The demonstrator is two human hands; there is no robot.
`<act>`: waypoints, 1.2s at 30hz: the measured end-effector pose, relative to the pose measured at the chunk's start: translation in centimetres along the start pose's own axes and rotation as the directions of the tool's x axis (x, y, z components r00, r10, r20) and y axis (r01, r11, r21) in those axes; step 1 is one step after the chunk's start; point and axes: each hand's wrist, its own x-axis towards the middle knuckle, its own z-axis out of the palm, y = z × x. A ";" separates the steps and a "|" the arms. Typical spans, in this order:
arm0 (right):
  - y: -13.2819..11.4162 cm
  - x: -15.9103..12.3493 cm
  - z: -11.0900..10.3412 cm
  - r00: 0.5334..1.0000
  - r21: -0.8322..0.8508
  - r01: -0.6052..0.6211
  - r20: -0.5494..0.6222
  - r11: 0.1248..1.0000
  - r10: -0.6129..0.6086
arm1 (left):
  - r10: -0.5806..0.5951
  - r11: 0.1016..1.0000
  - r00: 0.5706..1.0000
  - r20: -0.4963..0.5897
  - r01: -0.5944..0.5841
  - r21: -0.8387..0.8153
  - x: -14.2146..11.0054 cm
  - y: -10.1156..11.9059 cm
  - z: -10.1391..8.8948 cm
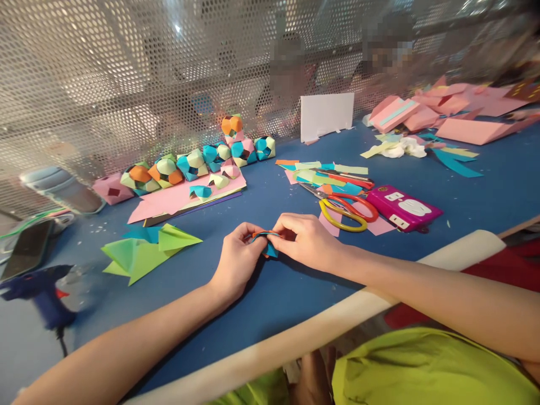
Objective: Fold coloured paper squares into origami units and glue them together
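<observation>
A small folded piece of blue and orange paper (272, 251) is at the centre, just above the bench (240, 197), between the two hands. The left hand (240, 256) has its edge at 8 to 9 o'clock, thumb and fingertips closed in a pinching grip. The right hand (307, 241) pinches the other edge from 3 o'clock, its grip likewise closed, thumb against fingers.

From the piece, scissors (341, 211) with yellow and red-orange loops lie at 2 o'clock, beside a purple case (399, 208) with white markings. Coloured paper strips (350, 170) lie at 1 o'clock, and a white card (327, 117) stands upright beyond them. Pink folded papers (468, 107) are heaped farther off at 2 o'clock. At 11 o'clock a row of paper balls (192, 164) stands along the perforated metal screen (126, 84). Green folded paper (145, 260) sits at 9 o'clock; past it are a dark phone (28, 247) and a blue glue gun (46, 298).
</observation>
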 end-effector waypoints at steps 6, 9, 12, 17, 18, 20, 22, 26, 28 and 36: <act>-0.1 -0.1 0.0 0.997 -0.035 0.074 0.002 0.997 -0.074 | 0.034 0.999 0.999 0.006 -0.034 0.009 0.0 0.0 0.0; 0.0 -0.2 -0.1 0.989 -0.054 0.144 -0.017 0.988 -0.145 | 0.055 0.998 0.998 0.008 -0.055 0.000 -0.2 0.0 0.0; 0.0 -0.3 -0.3 0.979 -0.072 0.201 -0.029 0.977 -0.203 | 0.103 0.993 0.994 0.042 -0.105 0.053 -0.3 0.1 -0.2; -0.1 -0.4 -0.4 0.977 -0.110 0.210 -0.023 0.971 -0.214 | 0.179 0.975 0.982 0.056 -0.185 0.125 -0.5 0.2 -0.5; -0.2 -0.4 -0.4 0.976 -0.116 0.212 -0.024 0.970 -0.216 | 0.182 0.973 0.982 0.058 -0.188 0.133 -0.5 0.2 -0.5; -0.3 -0.4 -0.4 0.975 -0.131 0.215 -0.026 0.968 -0.220 | 0.173 0.971 0.982 0.070 -0.182 0.152 -0.5 0.2 -0.5; -0.4 -0.5 -0.4 0.975 -0.152 0.217 -0.020 0.964 -0.222 | 0.145 0.973 0.986 0.079 -0.157 0.167 -0.6 0.2 -0.4; -0.6 -0.5 -0.6 0.978 -0.177 0.210 0.016 0.962 -0.210 | 0.115 0.983 0.991 0.068 -0.123 0.137 -0.8 0.4 -0.1; -0.6 -0.5 -0.7 0.980 -0.173 0.199 0.026 0.965 -0.198 | 0.118 0.987 0.992 0.054 -0.123 0.103 -0.9 0.5 -0.1; -0.4 -0.6 -0.5 0.998 -0.111 0.062 -0.003 0.992 -0.063 | 0.096 0.993 0.995 0.001 -0.096 0.063 -0.4 -0.1 -0.5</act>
